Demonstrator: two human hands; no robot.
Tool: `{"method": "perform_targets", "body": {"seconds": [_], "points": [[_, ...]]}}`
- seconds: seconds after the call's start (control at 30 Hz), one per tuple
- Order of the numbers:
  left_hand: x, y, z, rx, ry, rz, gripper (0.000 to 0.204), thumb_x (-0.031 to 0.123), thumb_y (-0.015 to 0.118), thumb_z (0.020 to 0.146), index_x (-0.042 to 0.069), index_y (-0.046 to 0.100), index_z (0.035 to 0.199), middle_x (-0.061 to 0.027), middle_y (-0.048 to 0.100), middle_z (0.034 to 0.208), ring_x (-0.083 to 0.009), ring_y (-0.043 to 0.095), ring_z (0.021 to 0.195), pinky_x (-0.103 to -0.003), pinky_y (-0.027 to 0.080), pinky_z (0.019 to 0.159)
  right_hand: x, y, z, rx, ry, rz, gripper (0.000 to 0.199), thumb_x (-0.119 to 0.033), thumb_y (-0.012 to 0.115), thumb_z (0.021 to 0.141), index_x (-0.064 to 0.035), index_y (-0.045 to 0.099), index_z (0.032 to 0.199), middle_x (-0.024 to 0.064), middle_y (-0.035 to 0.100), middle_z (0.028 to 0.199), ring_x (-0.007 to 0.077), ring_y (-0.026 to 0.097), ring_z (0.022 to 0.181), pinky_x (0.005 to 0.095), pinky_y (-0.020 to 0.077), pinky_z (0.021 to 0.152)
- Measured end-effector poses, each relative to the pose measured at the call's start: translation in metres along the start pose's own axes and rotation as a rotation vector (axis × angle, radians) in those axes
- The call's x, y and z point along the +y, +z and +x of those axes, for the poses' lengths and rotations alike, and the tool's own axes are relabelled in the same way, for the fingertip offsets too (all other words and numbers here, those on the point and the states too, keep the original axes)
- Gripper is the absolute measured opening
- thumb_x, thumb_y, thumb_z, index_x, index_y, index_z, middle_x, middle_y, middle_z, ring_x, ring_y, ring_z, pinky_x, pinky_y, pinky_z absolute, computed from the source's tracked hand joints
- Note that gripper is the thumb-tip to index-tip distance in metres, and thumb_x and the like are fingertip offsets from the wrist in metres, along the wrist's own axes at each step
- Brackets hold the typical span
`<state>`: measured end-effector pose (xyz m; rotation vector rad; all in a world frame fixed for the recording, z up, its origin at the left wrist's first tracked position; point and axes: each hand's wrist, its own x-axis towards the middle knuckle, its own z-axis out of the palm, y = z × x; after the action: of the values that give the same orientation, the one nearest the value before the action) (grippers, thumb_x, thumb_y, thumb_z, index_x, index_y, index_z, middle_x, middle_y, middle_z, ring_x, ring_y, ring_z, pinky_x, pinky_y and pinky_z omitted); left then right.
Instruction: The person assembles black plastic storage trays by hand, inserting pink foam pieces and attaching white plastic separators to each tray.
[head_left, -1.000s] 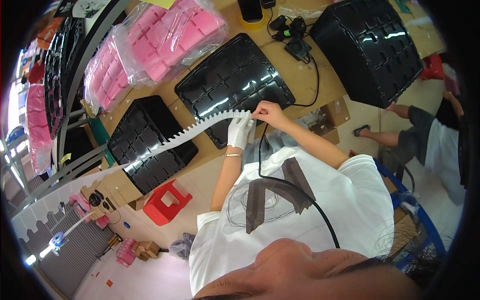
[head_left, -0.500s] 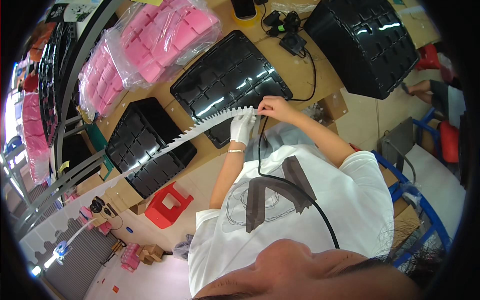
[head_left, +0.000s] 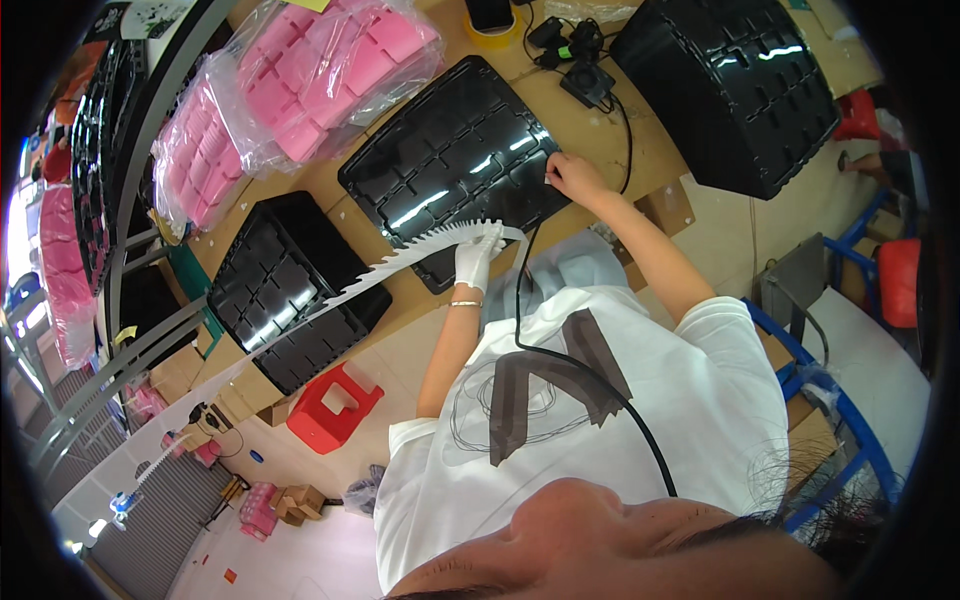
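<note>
My left hand (head_left: 477, 257), in a white glove, grips a long white strip (head_left: 405, 262) with a row of small tabs along its upper edge. The strip runs down to the left, and its short free end curls to the right of the glove. My bare right hand (head_left: 577, 182) pinches a small white piece (head_left: 548, 178), perhaps a sticker. It is over the right corner of a glossy black plastic panel (head_left: 425, 155) with raised grid lines. Whether the piece touches the panel, I cannot tell.
Another black box-like part (head_left: 285, 290) stands to the left, and a larger one (head_left: 725, 90) at the far right. Pink panels in clear plastic (head_left: 330, 75) lie at the back left. Black adapters and cables (head_left: 580, 75) are behind. A red stool (head_left: 335, 408) stands below the table (head_left: 410, 312).
My right hand has left the strip and moved right and farther away, to the panel's corner, with the small white piece. The strip's end now hangs free; my left hand has barely shifted.
</note>
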<state>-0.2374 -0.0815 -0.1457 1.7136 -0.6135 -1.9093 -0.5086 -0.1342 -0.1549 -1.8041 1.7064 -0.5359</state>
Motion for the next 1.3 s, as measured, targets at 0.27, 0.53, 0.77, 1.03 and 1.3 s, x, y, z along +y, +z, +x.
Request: {"method": "perform_targets", "body": {"seconds": [0.27,0.53,0.77,1.03,1.3], "points": [[0.002,-0.001,-0.003,0.007,0.029,0.002,0.023,0.025,0.072,0.090,0.003,0.072,0.097,-0.0005,0.069,0.083,-0.0037,0.057,0.065,-0.018,0.043,0.057,0.015,0.018,0.001,0.077,0.024,0.009,0.017,-0.014,0.071,0.079,-0.0051,0.059,0.087,0.0156,0.066,0.087,0.0360,0.064,0.084,0.0449,0.0505,0.073],[-0.003,0.001,-0.003,0.055,0.042,0.012,0.021,0.021,0.073,0.089,0.002,0.072,0.097,-0.0010,0.068,0.081,-0.0049,0.058,0.064,-0.018,0.045,0.058,0.010,0.020,-0.003,0.133,0.026,-0.029,0.013,-0.013,0.070,0.080,-0.0060,0.060,0.084,0.0143,0.066,0.082,0.0354,0.065,0.079,0.0447,0.0511,0.069],[-0.013,-0.002,-0.003,0.053,0.090,0.027,0.022,0.021,0.073,0.088,0.000,0.072,0.094,-0.0028,0.068,0.078,-0.0068,0.061,0.066,-0.020,0.049,0.061,0.010,-0.003,-0.021,-0.108,-0.021,0.083,0.009,-0.011,0.070,0.081,-0.0063,0.064,0.086,0.0084,0.067,0.078,0.0241,0.066,0.072,0.0351,0.0510,0.064],[-0.026,-0.022,-0.020,0.053,0.184,0.212,0.023,0.022,0.073,0.089,-0.001,0.070,0.093,-0.0034,0.068,0.076,-0.0083,0.061,0.065,-0.022,0.048,0.060,0.086,0.002,-0.160,0.678,0.723,0.724,0.011,-0.010,0.067,0.085,-0.0017,0.061,0.089,0.0001,0.060,0.080,0.0075,0.055,0.074,0.0218,0.0448,0.068],[-0.032,-0.023,-0.032,0.024,0.132,0.274,0.025,0.024,0.075,0.087,0.000,0.072,0.089,-0.0047,0.069,0.077,-0.0093,0.061,0.066,-0.024,0.047,0.060,0.314,0.082,-0.272,0.783,1.367,1.230,0.029,-0.024,0.047,0.085,-0.0011,0.064,0.078,0.0211,0.067,0.086,0.0395,0.064,0.088,0.0476,0.0482,0.092]]}}
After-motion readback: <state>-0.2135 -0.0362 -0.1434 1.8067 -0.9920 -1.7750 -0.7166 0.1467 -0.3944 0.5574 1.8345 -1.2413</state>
